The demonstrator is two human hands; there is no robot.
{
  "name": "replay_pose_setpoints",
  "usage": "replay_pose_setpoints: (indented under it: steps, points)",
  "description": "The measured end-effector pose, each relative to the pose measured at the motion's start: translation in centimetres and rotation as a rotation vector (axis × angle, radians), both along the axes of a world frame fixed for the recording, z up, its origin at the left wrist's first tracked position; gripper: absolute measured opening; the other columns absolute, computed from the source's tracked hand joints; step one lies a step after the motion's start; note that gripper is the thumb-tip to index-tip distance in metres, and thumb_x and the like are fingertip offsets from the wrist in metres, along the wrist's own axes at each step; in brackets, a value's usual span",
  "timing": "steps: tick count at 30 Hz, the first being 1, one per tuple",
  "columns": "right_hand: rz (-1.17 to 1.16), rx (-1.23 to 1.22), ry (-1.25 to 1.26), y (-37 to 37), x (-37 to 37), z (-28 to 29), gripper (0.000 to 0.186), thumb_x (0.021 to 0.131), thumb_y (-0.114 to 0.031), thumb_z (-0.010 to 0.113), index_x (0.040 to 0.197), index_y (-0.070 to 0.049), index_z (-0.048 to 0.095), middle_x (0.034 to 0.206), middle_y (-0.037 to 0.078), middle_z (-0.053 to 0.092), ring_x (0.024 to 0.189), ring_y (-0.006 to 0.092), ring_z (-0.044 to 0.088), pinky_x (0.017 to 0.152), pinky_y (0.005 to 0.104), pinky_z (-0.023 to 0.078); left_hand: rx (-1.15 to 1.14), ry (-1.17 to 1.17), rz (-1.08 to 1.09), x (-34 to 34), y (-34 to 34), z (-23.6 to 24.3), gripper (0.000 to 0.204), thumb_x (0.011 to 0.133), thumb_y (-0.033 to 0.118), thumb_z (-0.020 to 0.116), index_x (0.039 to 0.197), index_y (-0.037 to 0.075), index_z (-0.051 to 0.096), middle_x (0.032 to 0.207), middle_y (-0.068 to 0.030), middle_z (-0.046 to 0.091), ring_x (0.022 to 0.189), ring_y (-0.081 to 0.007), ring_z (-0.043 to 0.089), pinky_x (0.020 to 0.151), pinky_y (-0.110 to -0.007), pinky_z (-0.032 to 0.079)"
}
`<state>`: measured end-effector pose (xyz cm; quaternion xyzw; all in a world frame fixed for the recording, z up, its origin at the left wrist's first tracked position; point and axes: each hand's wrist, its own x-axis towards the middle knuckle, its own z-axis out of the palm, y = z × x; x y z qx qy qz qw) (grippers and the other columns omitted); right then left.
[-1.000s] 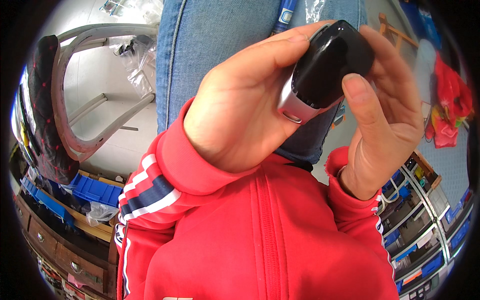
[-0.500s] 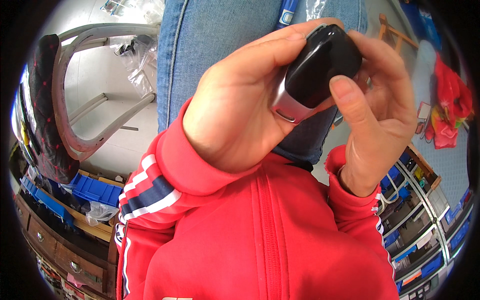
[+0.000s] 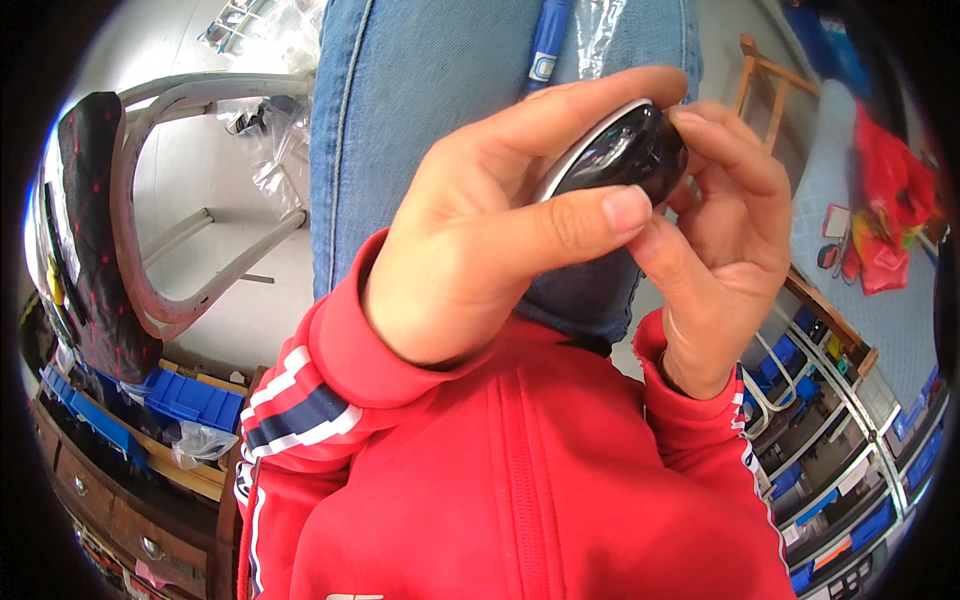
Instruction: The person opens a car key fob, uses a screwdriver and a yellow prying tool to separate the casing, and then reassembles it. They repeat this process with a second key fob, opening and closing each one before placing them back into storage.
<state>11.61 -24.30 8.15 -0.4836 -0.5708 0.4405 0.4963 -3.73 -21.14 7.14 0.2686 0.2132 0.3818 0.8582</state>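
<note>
Both hands hold a glossy black car key fob with a silver rim, raised above my lap. My left hand is closed round it: the thumb lies across the near face, and the fingers run along the far side and hide much of it. My right hand pinches the fob's right end between thumb and forefinger. Its thumb tip meets the left thumb. A blue tube-like thing with a white label lies on my jeans, beside a clear plastic strip.
At left stands a metal-framed chair with a dark padded part. Below it are a blue tray and a wooden drawer cabinet. Red cloth lies on a pale blue surface at right, above a rack of blue bins.
The fob has been tilted so its silver rim shows and its slotted silver end is hidden. My left thumb has come over its near face. Both hands have shifted slightly left.
</note>
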Motion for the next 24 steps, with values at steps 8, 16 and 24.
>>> replay_pose_setpoints:
  steps: [8,16,24]
  points:
    - [-0.038,-0.227,0.203,-0.1,0.4,0.7,0.039,0.076,-0.014,0.066,0.107,0.005,0.051,0.105,0.012,0.055,0.092,0.0151,0.053,0.079,0.0240,0.042,0.468,0.383,0.143,-0.1,-0.1,-0.2,0.051,0.075,0.012,0.062,0.120,-0.007,0.046,0.098,-0.0083,0.053,0.094,-0.0158,0.050,0.086,-0.024,0.034]
    - [-0.125,-0.034,0.128,-0.7,-0.2,0.0,0.028,0.074,-0.009,0.067,0.096,0.002,0.055,0.098,0.013,0.055,0.086,0.0160,0.053,0.076,0.0245,0.043,0.385,0.423,0.243,0.1,-0.7,-0.1,0.040,0.073,0.005,0.063,0.109,-0.008,0.052,0.100,-0.0107,0.055,0.090,-0.0159,0.052,0.082,-0.024,0.039]
    - [-0.171,0.011,0.099,-0.6,-1.3,0.0,0.029,0.076,-0.012,0.065,0.100,0.002,0.055,0.100,0.015,0.055,0.089,0.0171,0.054,0.079,0.0263,0.043,0.380,0.353,0.259,0.3,-1.4,-0.3,0.037,0.080,0.014,0.061,0.107,-0.005,0.045,0.099,-0.0179,0.056,0.076,-0.0190,0.057,0.067,-0.027,0.047]
